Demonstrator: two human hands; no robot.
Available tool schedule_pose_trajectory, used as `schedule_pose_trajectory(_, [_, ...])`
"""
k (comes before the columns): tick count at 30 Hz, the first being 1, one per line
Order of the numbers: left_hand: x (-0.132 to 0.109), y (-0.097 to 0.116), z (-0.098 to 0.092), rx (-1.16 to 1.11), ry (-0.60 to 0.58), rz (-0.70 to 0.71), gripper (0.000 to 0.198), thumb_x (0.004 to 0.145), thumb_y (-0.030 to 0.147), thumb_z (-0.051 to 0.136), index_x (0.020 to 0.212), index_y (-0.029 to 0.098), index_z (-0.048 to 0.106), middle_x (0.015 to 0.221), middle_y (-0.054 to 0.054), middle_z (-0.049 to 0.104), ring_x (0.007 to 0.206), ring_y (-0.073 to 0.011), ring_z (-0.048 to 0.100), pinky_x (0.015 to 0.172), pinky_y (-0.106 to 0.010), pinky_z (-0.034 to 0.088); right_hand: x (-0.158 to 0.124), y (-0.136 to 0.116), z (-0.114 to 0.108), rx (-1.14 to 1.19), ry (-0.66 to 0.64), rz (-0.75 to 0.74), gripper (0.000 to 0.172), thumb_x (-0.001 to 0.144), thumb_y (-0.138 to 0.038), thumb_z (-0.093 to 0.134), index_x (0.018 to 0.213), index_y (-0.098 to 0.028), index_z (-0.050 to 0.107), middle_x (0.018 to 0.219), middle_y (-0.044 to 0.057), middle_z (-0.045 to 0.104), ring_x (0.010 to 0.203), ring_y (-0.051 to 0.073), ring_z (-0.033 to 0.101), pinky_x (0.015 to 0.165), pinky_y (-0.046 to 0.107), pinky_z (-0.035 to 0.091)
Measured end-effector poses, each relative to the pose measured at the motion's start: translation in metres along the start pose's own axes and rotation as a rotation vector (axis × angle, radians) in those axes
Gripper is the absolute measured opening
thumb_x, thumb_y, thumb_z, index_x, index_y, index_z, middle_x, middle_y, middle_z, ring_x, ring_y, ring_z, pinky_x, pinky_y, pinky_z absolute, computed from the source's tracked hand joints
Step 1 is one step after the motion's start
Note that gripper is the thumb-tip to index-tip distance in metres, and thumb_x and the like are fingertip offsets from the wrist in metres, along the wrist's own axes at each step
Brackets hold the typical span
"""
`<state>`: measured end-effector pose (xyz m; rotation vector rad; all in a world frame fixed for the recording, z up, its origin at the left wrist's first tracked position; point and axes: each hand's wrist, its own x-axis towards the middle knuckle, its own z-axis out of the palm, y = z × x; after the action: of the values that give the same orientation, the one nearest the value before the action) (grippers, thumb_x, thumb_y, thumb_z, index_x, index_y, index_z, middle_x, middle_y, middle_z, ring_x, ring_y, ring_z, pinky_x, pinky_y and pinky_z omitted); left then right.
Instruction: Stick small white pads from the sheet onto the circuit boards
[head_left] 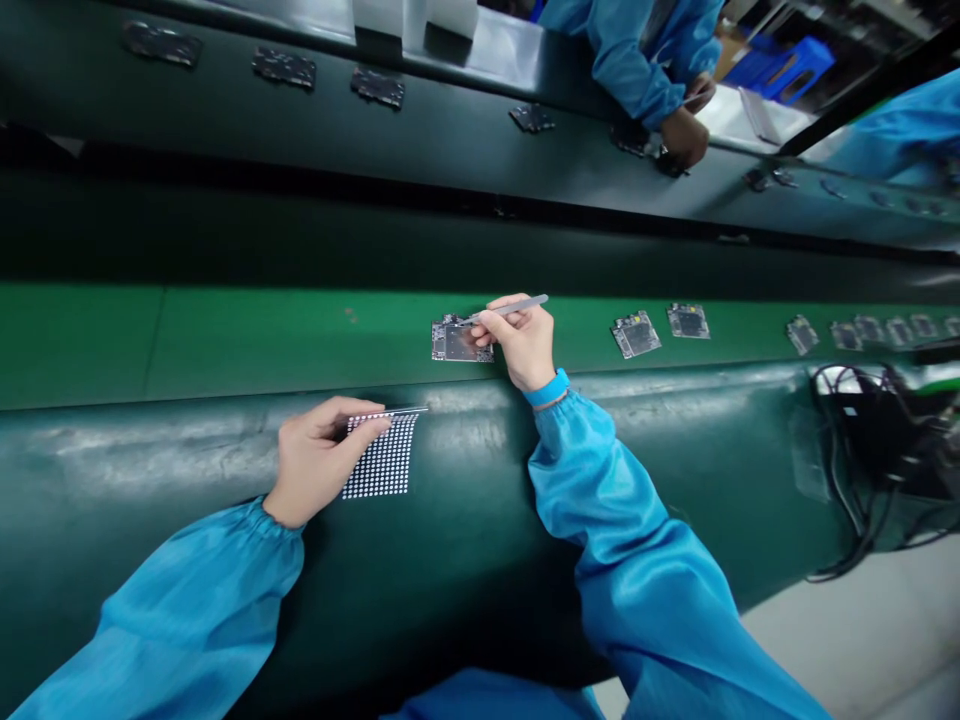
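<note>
Blue sleeves extend, fingers pinching sheet and tweezers.

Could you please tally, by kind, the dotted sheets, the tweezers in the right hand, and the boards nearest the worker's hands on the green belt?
Sheet: 1, in the left hand
Tweezers: 1
Boards: 3, one at the right hand and two to its right
Total: 5
The smaller-looking boards farther right are left out.
</note>
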<state>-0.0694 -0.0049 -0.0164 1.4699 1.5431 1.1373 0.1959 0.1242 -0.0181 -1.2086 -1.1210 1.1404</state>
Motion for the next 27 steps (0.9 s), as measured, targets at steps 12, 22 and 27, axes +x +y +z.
schedule_pose_trajectory(12, [-0.001,0.000,-0.002,0.026,0.009,-0.015,0.015,0.080,0.035,0.083,0.092,0.026,0.080,0.084,0.000,0.080,0.071,-0.0153,0.074,0.065,-0.025,0.058,0.003,0.004,-0.004,-0.038,0.017,0.056,0.031,0.075,-0.036,0.081,0.087,-0.018,0.059,0.062,0.001,0.070,0.054,0.015,0.069,0.052,0.026,0.058])
schedule_pose_trajectory(22, [-0.001,0.003,0.000,0.017,0.015,-0.029,0.017,0.079,0.037,0.083,0.091,0.025,0.080,0.085,0.000,0.081,0.073,-0.0164,0.075,0.066,-0.026,0.059,0.013,0.008,-0.007,-0.108,0.053,0.022,0.028,0.076,-0.035,0.079,0.087,-0.019,0.059,0.061,0.000,0.069,0.053,0.013,0.067,0.046,0.022,0.053])
schedule_pose_trajectory(27, [-0.002,0.001,-0.002,0.033,0.017,-0.023,0.017,0.080,0.038,0.083,0.092,0.026,0.081,0.086,0.000,0.081,0.072,-0.0155,0.074,0.066,-0.025,0.059,0.014,0.007,-0.013,-0.158,0.066,0.035,0.024,0.077,-0.032,0.077,0.084,-0.018,0.059,0.059,-0.001,0.068,0.045,0.009,0.060,0.042,0.020,0.048])
